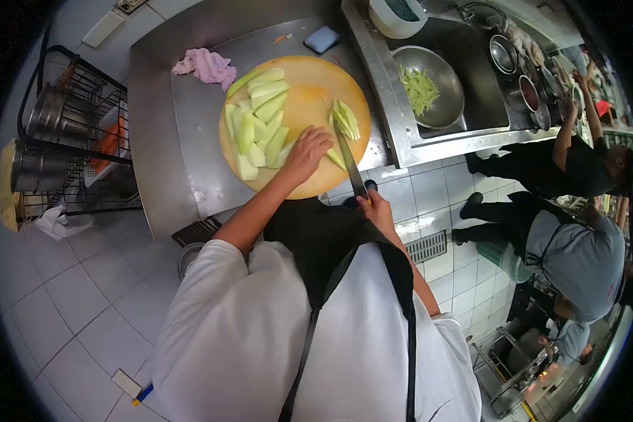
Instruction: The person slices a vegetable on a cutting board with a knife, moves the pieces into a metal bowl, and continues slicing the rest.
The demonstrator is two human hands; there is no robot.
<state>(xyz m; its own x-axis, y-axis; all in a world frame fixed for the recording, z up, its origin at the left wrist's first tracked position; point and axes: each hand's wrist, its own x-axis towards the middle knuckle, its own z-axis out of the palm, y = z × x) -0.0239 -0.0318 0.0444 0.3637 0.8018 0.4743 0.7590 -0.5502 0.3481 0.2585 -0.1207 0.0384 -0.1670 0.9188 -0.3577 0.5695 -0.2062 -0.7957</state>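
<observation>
On a steel counter lies a round wooden cutting board (309,91). Pale green vegetable pieces (260,130) are heaped on its left half. My left hand (311,149) rests on the board beside the heap, its fingers bent together at one end of a green piece (335,159); what they hold is too small to make out. My right hand (377,209) is closed around the handle of a long knife (351,162). The blade points away from me, its tip beside a small pile of cut green sticks (345,121) at the board's right.
A pink cloth (205,65) and a blue sponge (321,39) lie behind the board. Right, a metal bowl (436,88) with green strips stands in the sink area. A wire rack (84,141) with pots stands left. Several people are at the far right.
</observation>
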